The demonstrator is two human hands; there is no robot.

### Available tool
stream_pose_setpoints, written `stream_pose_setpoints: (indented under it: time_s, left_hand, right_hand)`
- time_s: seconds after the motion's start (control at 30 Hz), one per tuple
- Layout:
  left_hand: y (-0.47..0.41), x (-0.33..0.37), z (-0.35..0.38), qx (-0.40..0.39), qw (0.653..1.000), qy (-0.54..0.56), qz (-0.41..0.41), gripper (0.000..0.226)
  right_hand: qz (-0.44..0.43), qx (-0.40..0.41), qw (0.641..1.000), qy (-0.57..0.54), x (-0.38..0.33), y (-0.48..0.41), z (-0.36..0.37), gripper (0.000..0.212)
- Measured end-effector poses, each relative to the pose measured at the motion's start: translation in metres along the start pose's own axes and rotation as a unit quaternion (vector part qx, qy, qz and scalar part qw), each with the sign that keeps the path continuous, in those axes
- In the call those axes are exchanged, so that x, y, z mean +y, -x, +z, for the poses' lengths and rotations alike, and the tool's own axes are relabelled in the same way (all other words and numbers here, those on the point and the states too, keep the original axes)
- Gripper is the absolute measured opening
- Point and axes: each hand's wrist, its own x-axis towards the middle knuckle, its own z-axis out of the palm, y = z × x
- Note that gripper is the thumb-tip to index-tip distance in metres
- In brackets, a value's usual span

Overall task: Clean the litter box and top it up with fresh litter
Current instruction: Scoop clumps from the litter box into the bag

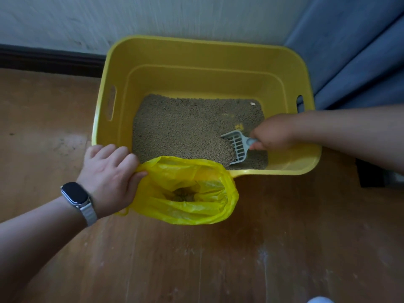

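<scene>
Gripping the scoop (237,146) in the litter, the right hand (272,133) must swing left — the left hand (109,178) pinches the bag (188,191) open there.

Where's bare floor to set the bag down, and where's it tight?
Bare wooden floor lies between the yellow bag and you, and left of the litter box below the baseboard. Crowded: the box's near rim, where the left hand grips the bag, and its right side, hemmed by blue upholstery.
</scene>
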Motion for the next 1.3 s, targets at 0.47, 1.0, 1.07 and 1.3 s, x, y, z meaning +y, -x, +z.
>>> stream_pose_setpoints:
  time_s: [0.47,1.0,1.07,1.3]
  left_hand:
    - [0.002,-0.001,0.002,0.006,1.000,0.007,0.005,0.033]
    - [0.002,-0.001,0.002,-0.001,1.000,0.006,-0.004,0.033]
    - [0.002,0.000,0.001,-0.007,1.000,0.006,-0.007,0.033]
    - [0.001,0.001,-0.001,-0.026,1.000,-0.003,-0.013,0.032]
  right_hand:
    - [-0.030,0.074,0.990,-0.118,-0.095,-0.052,-0.027,0.039]
    - [-0.072,0.148,0.948,-0.271,-0.124,-0.077,-0.036,0.034]
    - [-0.069,0.153,0.944,-0.284,-0.123,-0.078,-0.034,0.036]
    - [-0.081,0.194,0.909,-0.360,-0.123,-0.066,-0.037,0.036]
